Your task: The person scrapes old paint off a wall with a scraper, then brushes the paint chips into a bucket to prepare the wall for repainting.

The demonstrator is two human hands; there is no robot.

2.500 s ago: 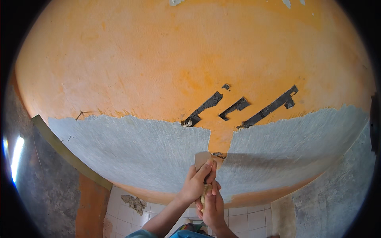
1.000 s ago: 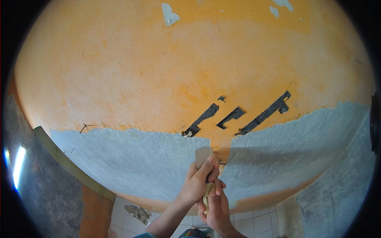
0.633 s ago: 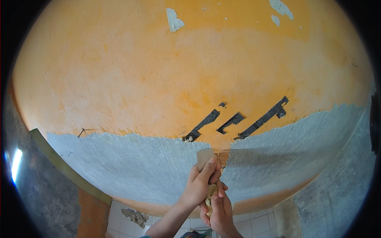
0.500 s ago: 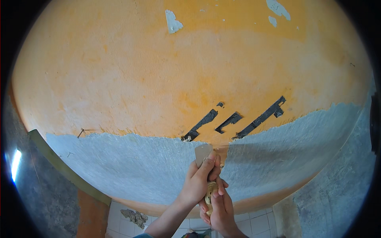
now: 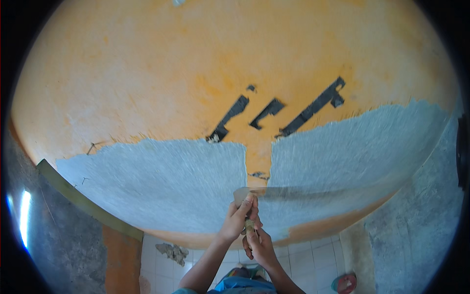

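Observation:
Both my hands are closed on a paint scraper [image 5: 241,194] with a broad flat blade and a slim handle. My left hand [image 5: 236,223] grips it up near the blade, thumb pressed along it. Below, my right hand [image 5: 260,247] is wrapped round the lower handle. The blade lies against or very near the wall, by the lower end of a narrow orange paint strip [image 5: 258,154]. Bare blue-grey wall [image 5: 171,171] flanks that strip on both sides. A small dark torn patch [image 5: 259,175] marks the strip above the blade.
Orange paint [image 5: 147,83] covers the upper wall, with black slanting marks [image 5: 313,108] on it. A twig-like bit [image 5: 93,147] sticks out at left. Below are white floor tiles [image 5: 303,262], a heap of grey scraps [image 5: 172,253] and a red-and-green object [image 5: 344,283].
My hands and the scraper have moved down the wall, from near the black marks to the strip's lower part. The view has tilted downward, showing more floor.

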